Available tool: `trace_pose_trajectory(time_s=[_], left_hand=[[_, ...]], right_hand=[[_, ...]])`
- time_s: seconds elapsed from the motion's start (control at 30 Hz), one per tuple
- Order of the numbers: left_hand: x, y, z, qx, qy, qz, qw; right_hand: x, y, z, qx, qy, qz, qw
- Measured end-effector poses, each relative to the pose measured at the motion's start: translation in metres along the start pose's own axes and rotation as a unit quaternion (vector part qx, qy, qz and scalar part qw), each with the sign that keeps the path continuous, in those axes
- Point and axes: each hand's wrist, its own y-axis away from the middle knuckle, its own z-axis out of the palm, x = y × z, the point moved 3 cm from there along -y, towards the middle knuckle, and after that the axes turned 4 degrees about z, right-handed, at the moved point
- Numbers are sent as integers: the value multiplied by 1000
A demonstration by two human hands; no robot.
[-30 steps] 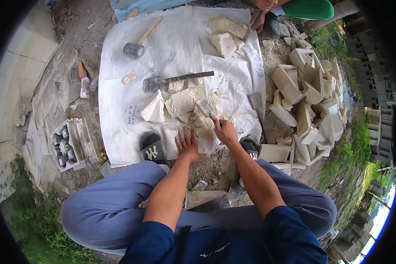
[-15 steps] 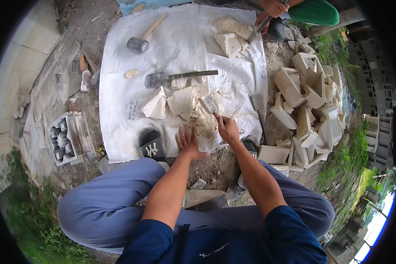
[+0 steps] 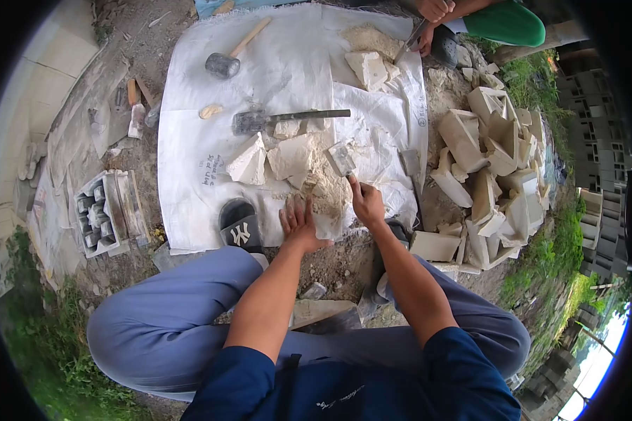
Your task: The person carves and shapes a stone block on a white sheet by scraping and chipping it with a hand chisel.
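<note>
Head camera: the scraper (image 3: 342, 158), clasped in the right hand (image 3: 369, 203), has shifted away from the chunk (image 3: 291, 157), baring crumbs (image 3: 321, 167); the left hand (image 3: 300, 228) lies spread.

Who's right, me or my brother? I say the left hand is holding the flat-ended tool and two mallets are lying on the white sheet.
One bit's wrong: the head view shows the right hand holding the flat-ended tool. Two mallets are lying on the white sheet.
</note>
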Motion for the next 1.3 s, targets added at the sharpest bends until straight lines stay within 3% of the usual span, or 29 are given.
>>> trace_pose_trajectory(time_s=[0.13, 0.2, 0.27, 0.33, 0.57, 0.67, 0.73, 0.8, 1.0, 1.07, 1.1, 1.2, 1.3], left_hand=[[-2, 0, 2, -17, 13, -5, 1000], [1, 1, -1, -16, 4, -9, 1000], [4, 3, -3, -14, -7, -7, 1000], [6, 6, -8, -10, -15, -11, 1000], [5, 6, -8, -34, 1, -21, 999], [4, 5, -7, -19, 3, -9, 1000], [5, 6, -7, -13, -6, -10, 1000], [5, 4, -9, -8, -15, -11, 1000], [-1, 3, -1, 6, 11, 10, 1000], [4, 6, -7, -17, 18, -17, 1000], [4, 5, -7, -15, 17, -15, 1000], [6, 7, -4, -14, -13, -11, 1000], [6, 4, -10, -12, -6, -17, 1000]], right_hand=[[11, 11, 16, 63, -145, -77, 984], [24, 4, 18, 64, -106, -78, 989], [38, -8, 24, -29, 109, 22, 993], [17, -5, 3, -36, 95, 52, 993], [9, -5, 16, 33, -162, -81, 983], [18, -11, 18, 27, -109, -86, 990], [15, -12, 14, -52, 123, 2, 991], [4, -12, 4, -68, 114, 30, 991], [-12, -2, 12, -45, -2, -3, 999], [-2, 0, 24, -4, -65, -67, 996], [2, 1, 24, -9, 21, -38, 999], [-2, -10, 26, -14, 111, 40, 993], [-15, -11, 8, -26, 73, 38, 996]])
